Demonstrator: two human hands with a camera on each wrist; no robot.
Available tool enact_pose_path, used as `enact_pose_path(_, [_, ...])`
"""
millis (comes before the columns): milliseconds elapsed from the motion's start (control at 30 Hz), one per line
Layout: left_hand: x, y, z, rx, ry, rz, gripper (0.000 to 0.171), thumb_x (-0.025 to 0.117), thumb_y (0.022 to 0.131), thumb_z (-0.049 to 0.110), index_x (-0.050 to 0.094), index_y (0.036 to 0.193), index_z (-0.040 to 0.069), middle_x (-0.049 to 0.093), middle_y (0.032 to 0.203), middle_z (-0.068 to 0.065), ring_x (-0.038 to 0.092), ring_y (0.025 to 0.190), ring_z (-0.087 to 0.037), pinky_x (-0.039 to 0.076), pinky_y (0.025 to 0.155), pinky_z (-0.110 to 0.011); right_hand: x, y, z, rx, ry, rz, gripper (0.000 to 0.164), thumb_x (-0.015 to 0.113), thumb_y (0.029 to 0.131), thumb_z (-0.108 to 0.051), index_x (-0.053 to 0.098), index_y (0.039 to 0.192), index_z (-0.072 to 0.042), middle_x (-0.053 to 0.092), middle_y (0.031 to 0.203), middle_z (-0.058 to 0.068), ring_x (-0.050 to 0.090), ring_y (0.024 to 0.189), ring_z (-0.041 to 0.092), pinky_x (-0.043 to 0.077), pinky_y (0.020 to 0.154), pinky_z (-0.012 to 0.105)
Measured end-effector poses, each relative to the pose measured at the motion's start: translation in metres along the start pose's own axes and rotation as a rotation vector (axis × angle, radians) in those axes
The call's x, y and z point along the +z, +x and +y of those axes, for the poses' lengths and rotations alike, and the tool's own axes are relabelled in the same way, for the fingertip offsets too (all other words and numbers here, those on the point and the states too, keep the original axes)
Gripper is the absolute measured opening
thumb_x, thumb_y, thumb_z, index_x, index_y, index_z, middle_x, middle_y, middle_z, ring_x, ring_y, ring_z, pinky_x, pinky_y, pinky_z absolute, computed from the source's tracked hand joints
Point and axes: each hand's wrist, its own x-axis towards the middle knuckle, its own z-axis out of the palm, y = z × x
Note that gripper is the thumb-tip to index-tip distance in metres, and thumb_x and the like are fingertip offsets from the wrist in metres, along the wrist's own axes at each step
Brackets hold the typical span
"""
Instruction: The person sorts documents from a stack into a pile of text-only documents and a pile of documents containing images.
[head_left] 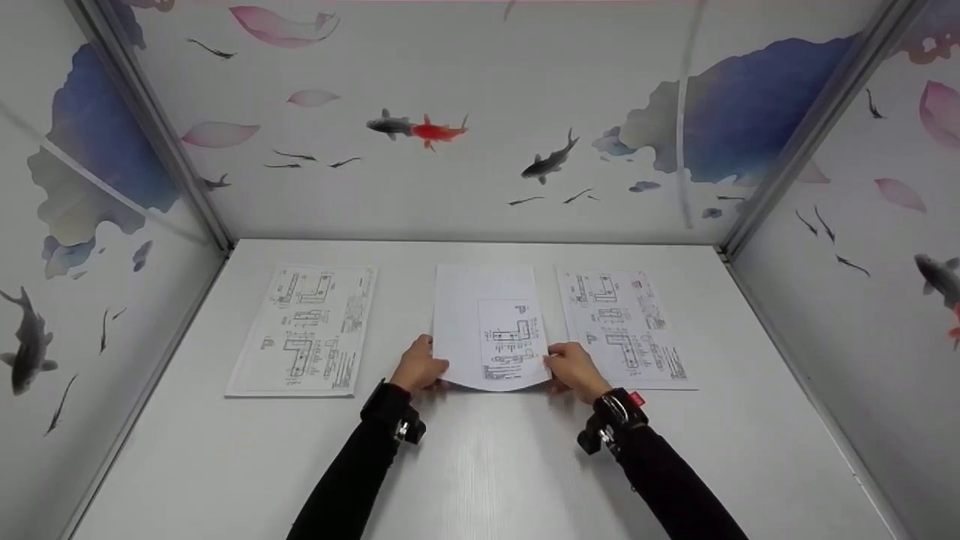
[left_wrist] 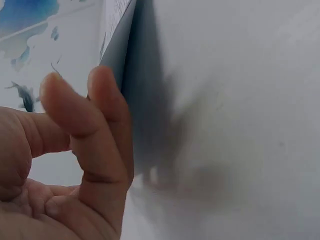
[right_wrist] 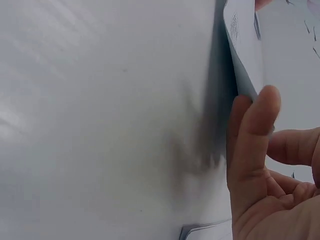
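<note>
Between the two hands is a white sheet of paper [head_left: 457, 315] with a small technical drawing printed on its lower right part. My left hand [head_left: 420, 365] pinches its left edge near the bottom corner, thumb on top. On the opposite edge, my right hand [head_left: 577, 370] pinches the sheet the same way. The near edge of the sheet bows between the hands. In the left wrist view the paper [left_wrist: 117, 50] slants up off the table, with a dark shadow below it. The right wrist view shows the sheet's edge [right_wrist: 243, 65] raised at the fingers.
A stack of printed drawings [head_left: 300, 330] lies to the left on the white table [head_left: 480, 465]. Another stack of drawings [head_left: 622, 330] lies to the right, close beside the right hand. White panels with painted fish [head_left: 439, 131] enclose the table at the back and both sides.
</note>
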Motion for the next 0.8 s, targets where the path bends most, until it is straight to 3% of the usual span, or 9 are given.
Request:
enact_pose_path(133, [0.003, -0.002, 0.002, 0.045, 0.055, 0.007, 0.056, 0.055, 0.090, 0.006, 0.037, 0.141, -0.009, 0.058, 0.124, -0.026, 0.066, 0.065, -0.023, 0.052, 0.066, -0.030, -0.001, 0.000, 0.001, -0.038, -0.101, 0.006, 0.033, 0.048, 0.091, -0.005, 0.065, 0.118, 0.005, 0.066, 0.075, 0.010, 0.057, 0.054, 0.016, 0.044, 0.044, 0.024])
enact_pose_path(200, [0.003, -0.002, 0.002, 0.069, 0.105, 0.005, 0.057, 0.054, 0.092, 0.007, 0.035, 0.143, -0.012, 0.052, 0.133, -0.029, 0.069, 0.092, -0.032, 0.052, 0.087, -0.037, -0.002, 0.000, 0.001, -0.049, -0.145, 0.011, 0.035, 0.049, 0.092, -0.006, 0.064, 0.121, 0.005, 0.065, 0.072, 0.010, 0.057, 0.053, 0.017, 0.042, 0.043, 0.024])
enact_pose_path(300, [0.004, -0.002, 0.002, 0.107, 0.200, 0.006, 0.059, 0.052, 0.094, 0.008, 0.031, 0.144, -0.016, 0.042, 0.144, -0.032, 0.051, 0.127, -0.041, 0.038, 0.111, -0.045, -0.003, -0.001, 0.001, -0.061, -0.204, 0.021, 0.038, 0.051, 0.092, -0.007, 0.060, 0.127, 0.006, 0.064, 0.069, 0.010, 0.056, 0.052, 0.017, 0.041, 0.042, 0.024])
enact_pose_path(367, [0.004, -0.002, 0.000, 0.135, 0.259, 0.018, 0.057, 0.051, 0.094, 0.008, 0.033, 0.142, -0.018, 0.040, 0.145, -0.034, 0.039, 0.137, -0.044, 0.032, 0.115, -0.048, -0.004, -0.001, 0.003, -0.074, -0.243, 0.027, 0.039, 0.053, 0.092, -0.007, 0.059, 0.128, 0.006, 0.063, 0.067, 0.010, 0.055, 0.050, 0.016, 0.041, 0.041, 0.024])
enact_pose_path(567, [0.007, -0.006, -0.004, 0.147, 0.307, 0.085, 0.047, 0.054, 0.092, 0.006, 0.046, 0.133, -0.016, 0.056, 0.130, -0.032, 0.055, 0.122, -0.042, 0.045, 0.103, -0.048, -0.004, -0.001, 0.005, -0.118, -0.303, 0.025, 0.039, 0.057, 0.091, -0.006, 0.060, 0.128, 0.005, 0.064, 0.063, 0.009, 0.052, 0.043, 0.014, 0.039, 0.037, 0.023])
enact_pose_path(800, [0.011, -0.007, -0.005, 0.148, 0.340, 0.136, 0.039, 0.059, 0.091, 0.008, 0.055, 0.124, -0.012, 0.065, 0.116, -0.028, 0.064, 0.107, -0.039, 0.053, 0.089, -0.048, -0.005, 0.002, 0.006, -0.121, -0.322, 0.026, 0.040, 0.059, 0.090, -0.006, 0.058, 0.129, 0.004, 0.066, 0.069, 0.010, 0.052, 0.044, 0.014, 0.040, 0.038, 0.022])
